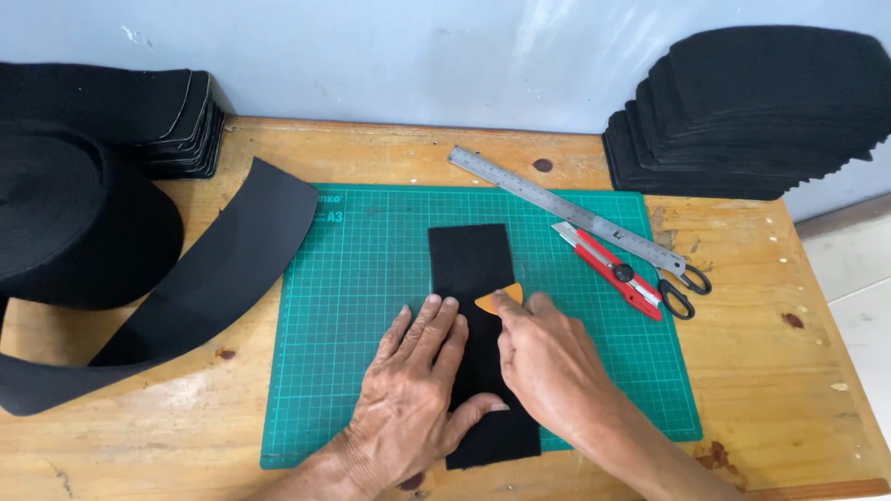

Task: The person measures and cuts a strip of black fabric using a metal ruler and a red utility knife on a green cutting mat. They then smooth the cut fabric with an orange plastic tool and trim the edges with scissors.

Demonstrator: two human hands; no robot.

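A long black strip of soft fabric (471, 278) is pinned flat on the green cutting mat (362, 306) by the spread-open left hand (415, 390); a small orange chalk wedge (502, 299) is pinched in the right hand (548, 357) – limp stuff, probably best held flat near the marked edge

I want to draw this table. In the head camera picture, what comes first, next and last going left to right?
Black fabric roll → left hand → right hand → red utility knife → stack of black cut pieces.
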